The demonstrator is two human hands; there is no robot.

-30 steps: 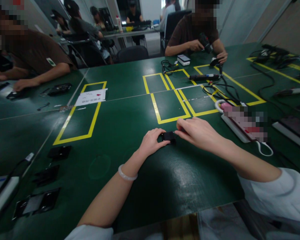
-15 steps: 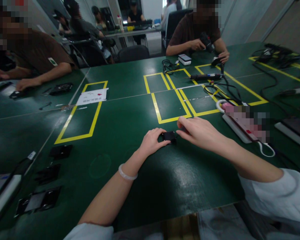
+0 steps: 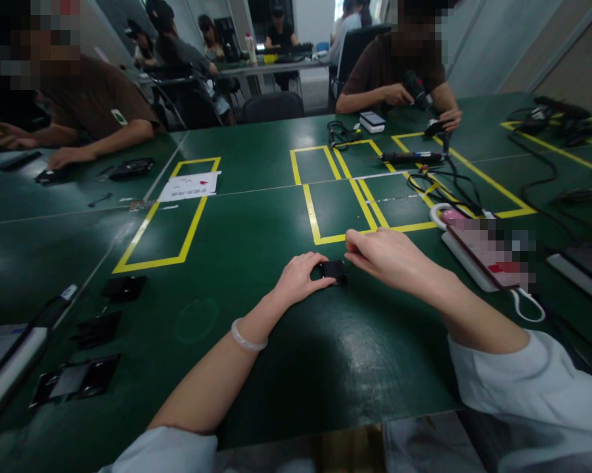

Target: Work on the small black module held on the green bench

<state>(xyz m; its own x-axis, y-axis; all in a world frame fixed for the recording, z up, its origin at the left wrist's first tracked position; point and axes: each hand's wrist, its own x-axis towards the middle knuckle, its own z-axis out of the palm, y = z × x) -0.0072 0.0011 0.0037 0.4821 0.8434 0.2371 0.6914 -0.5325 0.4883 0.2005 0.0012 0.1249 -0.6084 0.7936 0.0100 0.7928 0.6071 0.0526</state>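
Note:
A small black box-like part [image 3: 334,269] lies on the green table in front of me. My left hand [image 3: 300,278] grips its left end between thumb and fingers, a pale bracelet on that wrist. Just beyond the part's right end, my right hand [image 3: 382,255] is closed in a pinch. Whatever it may hold is too small or hidden to make out.
To the left lie several black parts [image 3: 73,379]. On the right are a phone [image 3: 478,253] on a white case and a cabled electric screwdriver [image 3: 411,157]. Yellow tape frames [image 3: 345,236] mark the green table. Across it a co-worker holds a power tool [image 3: 416,90].
My right thumb and forefinger have closed together beside the black part. The left hand keeps its grip. The whole view has shifted slightly.

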